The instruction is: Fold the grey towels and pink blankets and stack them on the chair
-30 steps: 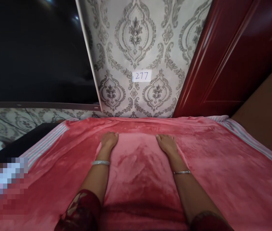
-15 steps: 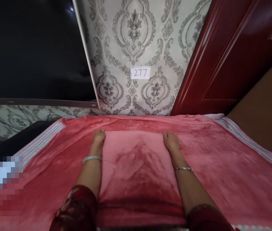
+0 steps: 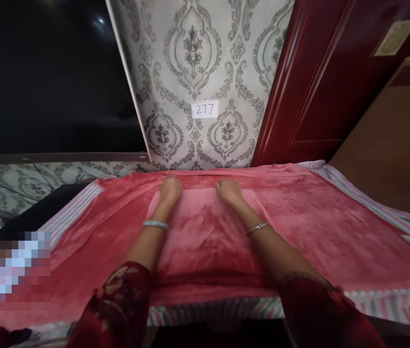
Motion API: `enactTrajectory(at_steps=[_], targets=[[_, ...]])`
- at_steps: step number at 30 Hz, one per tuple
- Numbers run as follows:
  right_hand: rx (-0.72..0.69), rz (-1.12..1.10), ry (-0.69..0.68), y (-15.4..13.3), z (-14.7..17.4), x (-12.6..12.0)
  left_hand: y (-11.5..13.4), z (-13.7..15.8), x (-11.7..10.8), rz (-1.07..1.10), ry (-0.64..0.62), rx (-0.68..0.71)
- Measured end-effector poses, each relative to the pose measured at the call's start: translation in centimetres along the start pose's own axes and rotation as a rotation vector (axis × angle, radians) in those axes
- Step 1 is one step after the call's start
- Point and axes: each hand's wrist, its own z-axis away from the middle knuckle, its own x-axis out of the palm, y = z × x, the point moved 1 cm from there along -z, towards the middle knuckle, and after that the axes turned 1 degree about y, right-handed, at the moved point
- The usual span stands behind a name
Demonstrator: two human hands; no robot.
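A folded pink-red plush cloth (image 3: 205,232) lies flat across the middle of a larger plush blanket (image 3: 328,227) of the same colour. At the left part of the cloth's far edge is my left hand (image 3: 170,187), its fingers curled down onto the fabric. My right hand (image 3: 228,191), also closed, grips near the middle of that edge. The fingertips of both hands are hidden. Each wrist wears a bangle, and a stretch of pink cloth shows between the hands.
Striped cloth borders (image 3: 215,309) hang along the near edge and both sides of the blanket. Behind stand a patterned wall with a paper label (image 3: 205,109), a large dark screen (image 3: 52,82) at left, and a dark red door (image 3: 310,87) at right. A brown panel (image 3: 389,145) is beside it.
Both hands have moved inward from the cloth's far corners and slightly farther away, so they are closer together. The view has shifted, showing more of the blanket's near striped edge.
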Motion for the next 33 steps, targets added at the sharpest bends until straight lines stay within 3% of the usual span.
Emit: enactTrajectory(at_steps=[3,5,10,17,21,27,33], targets=[[-0.035,0.0,-0.033,-3.3,0.1,1.0,4.4,1.9,2.4,-0.049,-0.085,0.116],[-0.042,0.003,-0.031,-4.1,1.0,2.1,5.7,3.2,4.0,-0.082,-0.109,0.15],[-0.068,0.002,0.021,-3.1,2.5,4.6,5.3,4.7,6.0,-0.141,-0.075,0.198],[-0.052,-0.007,0.003,-2.2,1.5,4.7,5.0,4.5,6.0,-0.196,-0.074,0.212],[-0.022,0.02,-0.027,-0.2,1.3,4.2,3.3,3.8,4.6,-0.209,-0.107,0.189],[0.021,0.045,-0.052,2.6,1.1,3.6,-1.9,1.9,2.3,-0.235,-0.175,0.06],[0.039,0.018,-0.084,5.3,1.2,3.4,-4.7,0.6,2.2,-0.169,-0.252,0.041]])
